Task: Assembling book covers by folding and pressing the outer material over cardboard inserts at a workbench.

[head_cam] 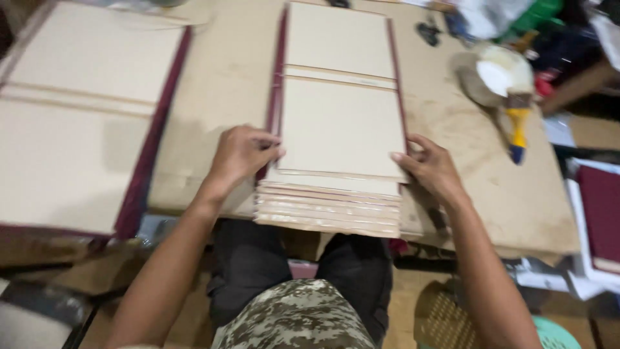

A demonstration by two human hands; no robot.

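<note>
Warm, even overhead light; soft shadows fall on the table (219, 84); motion blur smears edges, especially the cluttered corners.

Second board cover (84, 116) cut off by the left edge, maroon book (600, 213) cropped at right, top-right clutter (516, 19) blurred, brush bristles (518, 100) indistinct
</note>
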